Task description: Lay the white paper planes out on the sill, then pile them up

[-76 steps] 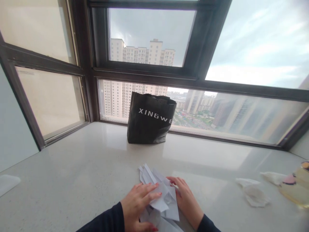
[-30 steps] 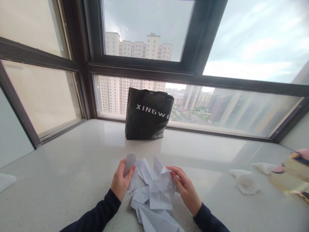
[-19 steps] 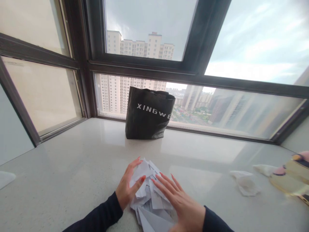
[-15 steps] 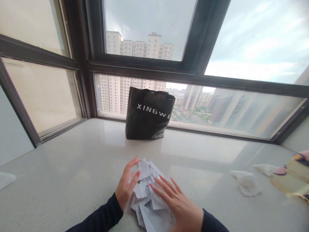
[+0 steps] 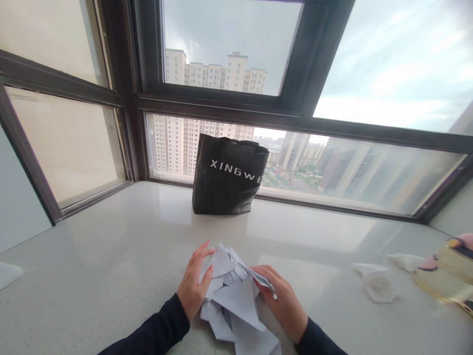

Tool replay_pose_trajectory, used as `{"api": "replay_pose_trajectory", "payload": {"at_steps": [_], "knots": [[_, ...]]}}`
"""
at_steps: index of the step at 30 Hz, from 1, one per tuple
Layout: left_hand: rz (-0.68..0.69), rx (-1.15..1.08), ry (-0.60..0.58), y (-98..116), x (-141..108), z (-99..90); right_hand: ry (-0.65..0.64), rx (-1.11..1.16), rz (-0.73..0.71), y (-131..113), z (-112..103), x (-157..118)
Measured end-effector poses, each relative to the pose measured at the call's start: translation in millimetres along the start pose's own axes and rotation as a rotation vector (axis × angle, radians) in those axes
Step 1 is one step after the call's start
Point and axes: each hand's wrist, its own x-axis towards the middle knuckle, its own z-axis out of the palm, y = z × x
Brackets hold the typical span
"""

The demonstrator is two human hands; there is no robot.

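A loose heap of white paper pieces (image 5: pixel 236 301) lies on the pale counter, low in the middle of the view. Against the heap's left side rests my left hand (image 5: pixel 195 281), thumb and fingers apart, holding nothing. My right hand (image 5: pixel 279 298) is at the right side, its fingers behind a few paper pieces (image 5: pixel 263 281) that stand tilted between fingers and thumb. Beyond the heap a black bag (image 5: pixel 229 177) with white lettering stands upright near the window.
Crumpled white tissues (image 5: pixel 379 283) lie to the right on the counter (image 5: pixel 121 246). Beside them, at the right edge, is a yellow and pink item (image 5: pixel 443 273). A white object (image 5: pixel 9 275) shows at the left edge. Dark window frames border the counter.
My right hand has turned from lying spread over the papers to gripping some at the heap's right side. Several pieces have shifted and spread toward the front. My left hand has barely moved.
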Motion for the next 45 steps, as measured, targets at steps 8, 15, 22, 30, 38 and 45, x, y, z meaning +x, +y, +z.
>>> {"api": "replay_pose_trajectory", "payload": {"at_steps": [8,15,22,30,38,45], "knots": [[-0.027,-0.084,-0.127,1,-3,4.2,-0.212,-0.210,-0.271,-10,0,-5],[0.044,-0.045,-0.174,-8,-5,8.7,-0.477,-0.213,-0.158,-15,17,-9],[-0.032,-0.053,-0.212,5,0,2.5,-0.350,-0.141,-0.118,-14,12,-6],[-0.175,-0.247,-0.154,2,1,3.4,-0.170,0.018,-0.109,-7,9,-4],[-0.327,-0.451,-0.122,10,3,0.5,0.427,0.221,0.182,8,19,-8],[-0.124,-0.186,-0.205,-8,-6,8.5,0.461,0.275,0.190,4,10,-2]]}}
